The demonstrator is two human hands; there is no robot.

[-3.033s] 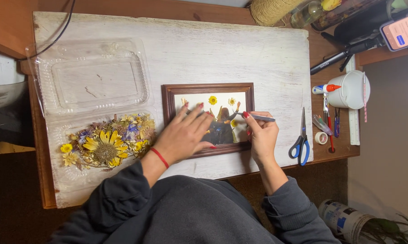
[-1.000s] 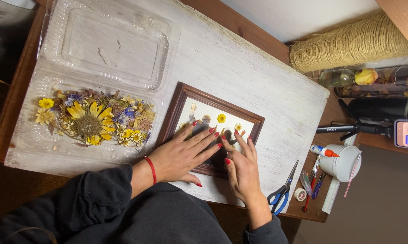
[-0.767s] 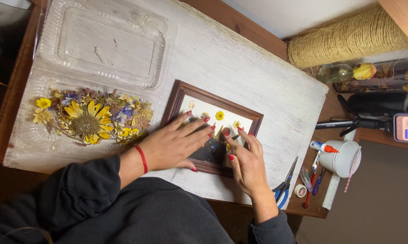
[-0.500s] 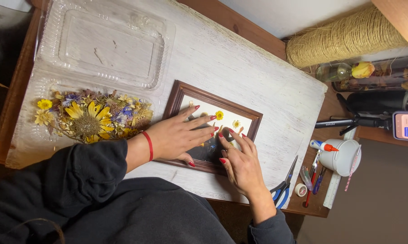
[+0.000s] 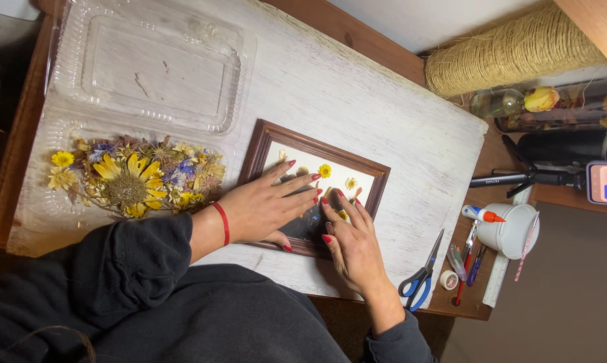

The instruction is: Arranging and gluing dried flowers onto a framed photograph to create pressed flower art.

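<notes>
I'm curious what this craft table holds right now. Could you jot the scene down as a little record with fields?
Surface: whitewashed board
Left hand: left hand flat on the picture frame, fingers spread
Right hand: right hand pressing on the frame's lower part
In the frame: small yellow flower on pale backing
Left of the frame: clear plastic container open, dried flowers in its tray
Right of the frame: blue-handled scissors, white cup, twine roll

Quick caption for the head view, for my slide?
Both hands, left and right, press flat on a brown picture frame beside dried flowers.
</notes>
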